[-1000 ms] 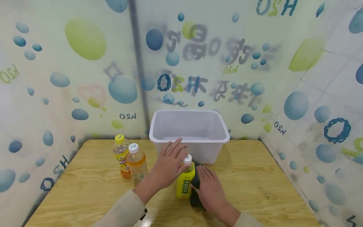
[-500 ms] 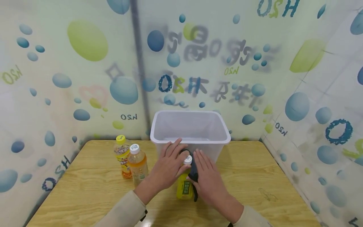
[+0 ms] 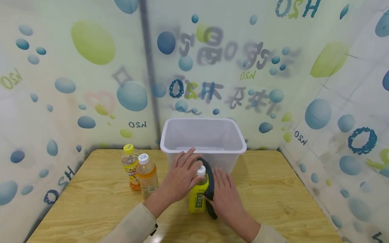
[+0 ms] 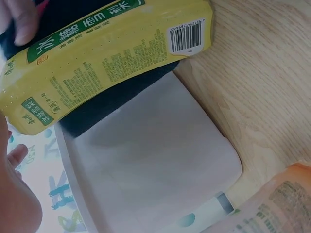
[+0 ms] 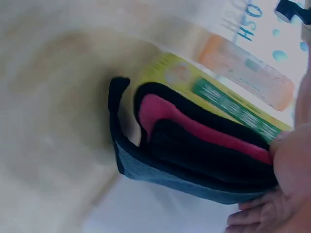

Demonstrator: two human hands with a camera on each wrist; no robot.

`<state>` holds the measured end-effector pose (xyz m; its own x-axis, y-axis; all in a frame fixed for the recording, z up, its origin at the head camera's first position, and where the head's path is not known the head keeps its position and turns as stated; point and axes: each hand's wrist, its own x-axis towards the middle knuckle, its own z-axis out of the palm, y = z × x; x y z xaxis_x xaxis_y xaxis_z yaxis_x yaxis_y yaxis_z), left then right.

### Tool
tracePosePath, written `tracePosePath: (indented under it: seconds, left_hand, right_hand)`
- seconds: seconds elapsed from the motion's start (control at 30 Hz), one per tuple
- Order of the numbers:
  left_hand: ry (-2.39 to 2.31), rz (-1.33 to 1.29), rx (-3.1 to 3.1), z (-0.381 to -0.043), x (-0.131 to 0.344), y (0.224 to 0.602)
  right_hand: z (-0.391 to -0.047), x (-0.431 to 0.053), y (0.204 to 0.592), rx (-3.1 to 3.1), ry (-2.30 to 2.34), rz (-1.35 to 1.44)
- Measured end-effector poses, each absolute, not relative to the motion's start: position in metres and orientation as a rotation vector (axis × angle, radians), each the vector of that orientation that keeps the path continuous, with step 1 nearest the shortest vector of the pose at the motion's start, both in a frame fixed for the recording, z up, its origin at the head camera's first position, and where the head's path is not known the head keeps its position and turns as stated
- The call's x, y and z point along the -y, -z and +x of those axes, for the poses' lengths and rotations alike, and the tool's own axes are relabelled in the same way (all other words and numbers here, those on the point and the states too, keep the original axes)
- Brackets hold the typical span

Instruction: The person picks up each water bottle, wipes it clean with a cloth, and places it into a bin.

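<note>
Dark pouch (image 5: pixel 194 167) | half-hidden by yellow bottle (image 3: pixel 197 202) | right fingers (image 3: pixel 224 179) pinch it | left fingers (image 3: pixel 186 159) straight

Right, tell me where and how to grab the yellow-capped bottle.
Grip the yellow-capped bottle around its upper body, below the cap, probably best from the left: it stands upright, and a white-capped bottle crowds its near right side.

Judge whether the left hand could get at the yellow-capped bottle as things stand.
Probably yes, from above: nothing covers the cap of the yellow-capped bottle. A straight sideways reach by the left hand would likely meet the white-capped bottle beside it.
</note>
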<state>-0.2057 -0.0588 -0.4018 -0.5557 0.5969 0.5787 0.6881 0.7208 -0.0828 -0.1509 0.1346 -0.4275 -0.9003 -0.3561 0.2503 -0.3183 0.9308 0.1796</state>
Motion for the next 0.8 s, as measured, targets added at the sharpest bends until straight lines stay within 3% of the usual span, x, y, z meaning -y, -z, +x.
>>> tracePosePath:
  seconds: [0.47,0.8]
  left_hand:
    - [0.25,-0.954,2.372,-0.209,0.062,0.405]
    - [0.241,-0.944,2.389,-0.207,0.062,0.403]
  right_hand:
    - [-0.161,-0.132,0.496,3.042,0.372,0.593]
    - [-0.161,-0.134,0.51,3.038,0.376,0.603]
